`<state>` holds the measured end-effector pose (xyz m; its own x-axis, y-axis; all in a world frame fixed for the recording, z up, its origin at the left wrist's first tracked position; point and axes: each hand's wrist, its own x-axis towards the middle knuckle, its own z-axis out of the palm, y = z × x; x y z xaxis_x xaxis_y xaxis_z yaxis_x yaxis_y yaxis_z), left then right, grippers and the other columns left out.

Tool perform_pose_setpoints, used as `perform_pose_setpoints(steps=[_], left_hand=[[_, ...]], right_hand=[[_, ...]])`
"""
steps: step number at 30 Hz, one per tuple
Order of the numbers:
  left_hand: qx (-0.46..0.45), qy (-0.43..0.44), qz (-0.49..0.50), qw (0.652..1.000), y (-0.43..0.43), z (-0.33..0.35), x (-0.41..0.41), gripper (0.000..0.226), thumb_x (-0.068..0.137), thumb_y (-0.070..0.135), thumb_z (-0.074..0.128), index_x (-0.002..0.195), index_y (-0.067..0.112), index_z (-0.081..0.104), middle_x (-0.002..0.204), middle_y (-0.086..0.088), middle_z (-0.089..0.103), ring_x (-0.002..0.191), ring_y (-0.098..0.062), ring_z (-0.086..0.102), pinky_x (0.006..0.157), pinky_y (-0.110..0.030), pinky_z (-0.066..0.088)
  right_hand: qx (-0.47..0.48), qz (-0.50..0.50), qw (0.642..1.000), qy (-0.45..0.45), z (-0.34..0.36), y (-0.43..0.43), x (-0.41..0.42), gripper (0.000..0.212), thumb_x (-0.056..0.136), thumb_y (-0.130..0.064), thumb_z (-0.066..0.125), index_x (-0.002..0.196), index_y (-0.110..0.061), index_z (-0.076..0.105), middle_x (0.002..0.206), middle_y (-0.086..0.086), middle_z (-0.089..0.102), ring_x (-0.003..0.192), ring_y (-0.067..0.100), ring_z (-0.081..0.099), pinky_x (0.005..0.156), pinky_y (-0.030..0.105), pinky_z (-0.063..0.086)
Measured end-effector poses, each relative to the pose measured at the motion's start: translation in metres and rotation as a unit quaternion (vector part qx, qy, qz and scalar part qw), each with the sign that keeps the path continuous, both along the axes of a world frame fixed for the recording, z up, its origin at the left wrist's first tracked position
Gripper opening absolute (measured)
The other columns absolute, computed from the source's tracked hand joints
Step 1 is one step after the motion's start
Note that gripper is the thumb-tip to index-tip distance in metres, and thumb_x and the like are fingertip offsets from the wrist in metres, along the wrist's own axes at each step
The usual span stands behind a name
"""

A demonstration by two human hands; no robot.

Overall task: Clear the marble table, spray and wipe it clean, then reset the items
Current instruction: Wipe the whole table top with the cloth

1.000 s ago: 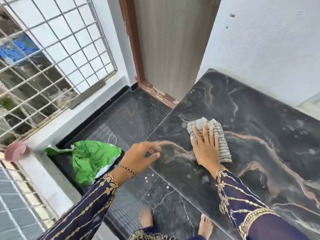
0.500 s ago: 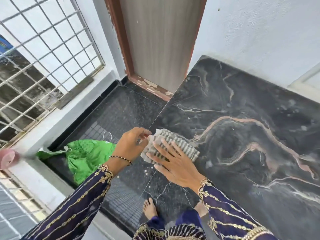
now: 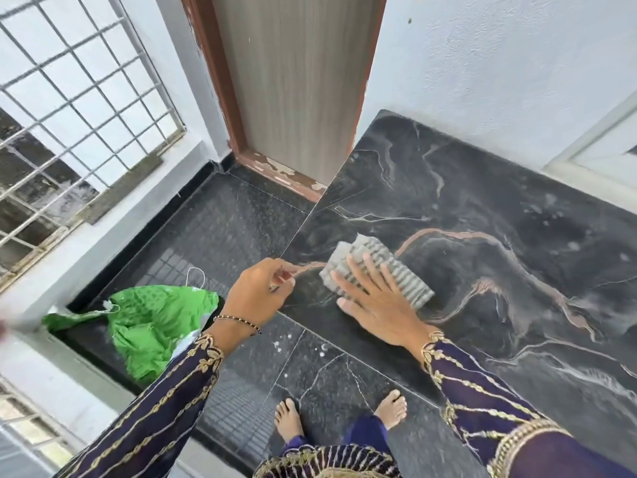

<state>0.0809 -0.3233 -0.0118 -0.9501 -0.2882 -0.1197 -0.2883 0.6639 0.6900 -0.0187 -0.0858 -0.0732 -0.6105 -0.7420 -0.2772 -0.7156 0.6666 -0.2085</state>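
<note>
The black marble table point(image 3: 517, 243) with pink and white veins fills the right side, its top bare. A folded grey striped cloth point(image 3: 408, 284) lies on it near the left edge. My right hand point(image 3: 375, 305) lies flat on the cloth with fingers spread, pressing it down. At the table's left edge my left hand point(image 3: 256, 291) has its fingers curled together, just off the marble and apart from the cloth. I see nothing in it.
A crumpled green bag point(image 3: 158, 319) lies on the dark floor left of the table. My bare feet point(image 3: 287, 419) stand at the table's front. A door point(image 3: 293, 81) is behind, a barred window point(image 3: 69, 98) to the left. A white wall borders the table's far side.
My right hand slid the cloth from the table's left edge back inward to the right. My left hand let go of the cloth's end and stays at the edge.
</note>
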Motion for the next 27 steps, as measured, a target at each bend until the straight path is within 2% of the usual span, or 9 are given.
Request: perform_pose_setpoints(steps=[3, 6, 8, 10, 13, 17, 22, 24, 27], left_hand=[[-0.008, -0.003, 0.013, 1.000, -0.004, -0.001, 0.006, 0.015, 0.085, 0.021, 0.065, 0.099, 0.024, 0.068, 0.078, 0.010, 0.066, 0.066, -0.002, 0.058, 0.070, -0.022, 0.050], [-0.016, -0.020, 0.011, 1.000, -0.004, -0.004, 0.005, 0.003, 0.084, 0.030, 0.064, 0.087, 0.030, 0.064, 0.067, 0.011, 0.064, 0.063, 0.000, 0.059, 0.062, -0.022, 0.051], [-0.029, -0.034, 0.001, 0.999, -0.003, -0.007, -0.002, 0.007, 0.084, 0.036, 0.064, 0.082, 0.029, 0.062, 0.067, 0.011, 0.064, 0.064, -0.001, 0.060, 0.061, -0.021, 0.050], [-0.037, -0.047, -0.019, 0.998, 0.001, -0.010, -0.015, 0.012, 0.083, 0.037, 0.065, 0.079, 0.027, 0.062, 0.070, 0.011, 0.064, 0.065, -0.002, 0.060, 0.064, -0.022, 0.050], [-0.049, -0.062, -0.067, 0.995, 0.013, -0.013, -0.041, 0.012, 0.083, 0.040, 0.063, 0.082, 0.029, 0.062, 0.080, 0.016, 0.061, 0.074, 0.004, 0.059, 0.070, -0.022, 0.049], [-0.122, -0.091, -0.123, 0.981, 0.028, -0.018, -0.101, 0.023, 0.086, 0.043, 0.058, 0.105, 0.030, 0.058, 0.112, 0.014, 0.053, 0.106, -0.008, 0.056, 0.086, -0.032, 0.050], [-0.209, -0.117, -0.170, 0.956, 0.039, -0.017, -0.194, 0.077, 0.082, 0.053, 0.063, 0.144, 0.019, 0.032, 0.157, -0.002, 0.023, 0.146, -0.020, 0.022, 0.113, -0.037, 0.032], [-0.241, -0.162, -0.179, 0.940, 0.043, -0.016, -0.225, 0.105, 0.074, 0.057, 0.070, 0.151, 0.013, 0.015, 0.161, -0.009, 0.010, 0.150, -0.023, 0.010, 0.117, -0.039, 0.025], [-0.276, -0.254, -0.183, 0.909, 0.055, -0.020, -0.257, 0.132, 0.061, 0.058, 0.080, 0.151, 0.002, 0.001, 0.160, -0.019, 0.002, 0.149, -0.032, 0.005, 0.113, -0.045, 0.035]], right_hand=[[-0.035, 0.149, 0.988, 0.032, -0.010, -0.046, 0.033, 0.052, 0.106, -0.062, 0.017, 0.156, -0.051, 0.006, 0.170, -0.007, -0.006, 0.156, 0.021, -0.019, 0.123, 0.044, -0.020], [-0.057, 0.237, 0.967, 0.071, -0.014, -0.071, 0.020, 0.047, 0.108, -0.054, 0.026, 0.151, -0.042, 0.037, 0.169, -0.004, 0.020, 0.158, 0.022, -0.003, 0.126, 0.055, 0.001], [-0.057, 0.261, 0.961, 0.076, -0.011, -0.076, -0.007, 0.050, 0.107, -0.055, 0.025, 0.148, -0.038, 0.046, 0.169, -0.007, 0.019, 0.158, 0.019, -0.002, 0.126, 0.057, 0.003], [-0.053, 0.243, 0.966, 0.067, -0.009, -0.078, -0.040, 0.053, 0.106, -0.056, 0.020, 0.153, -0.040, 0.038, 0.170, -0.008, 0.010, 0.158, 0.018, -0.006, 0.126, 0.055, -0.004], [-0.025, 0.175, 0.982, 0.071, -0.008, -0.074, -0.094, 0.053, 0.107, -0.057, 0.016, 0.159, -0.047, 0.010, 0.170, -0.010, -0.005, 0.156, 0.017, -0.016, 0.125, 0.049, -0.015], [-0.001, 0.113, 0.993, 0.017, -0.001, -0.065, -0.181, 0.054, 0.106, -0.058, 0.014, 0.157, -0.051, -0.004, 0.168, -0.015, -0.016, 0.153, 0.012, -0.025, 0.124, 0.048, -0.016], [0.024, 0.071, 0.997, -0.011, -0.002, -0.066, -0.268, 0.054, 0.106, -0.060, 0.013, 0.154, -0.055, -0.010, 0.165, -0.019, -0.024, 0.150, 0.009, -0.030, 0.122, 0.045, -0.021], [0.023, 0.055, 0.998, -0.014, -0.004, -0.068, -0.300, 0.053, 0.105, -0.062, 0.012, 0.151, -0.059, -0.013, 0.164, -0.022, -0.026, 0.150, 0.007, -0.030, 0.120, 0.043, -0.023], [0.018, 0.030, 0.999, -0.028, -0.004, -0.071, -0.348, 0.054, 0.103, -0.065, 0.012, 0.150, -0.060, -0.014, 0.164, -0.022, -0.027, 0.149, 0.006, -0.031, 0.119, 0.042, -0.024]])
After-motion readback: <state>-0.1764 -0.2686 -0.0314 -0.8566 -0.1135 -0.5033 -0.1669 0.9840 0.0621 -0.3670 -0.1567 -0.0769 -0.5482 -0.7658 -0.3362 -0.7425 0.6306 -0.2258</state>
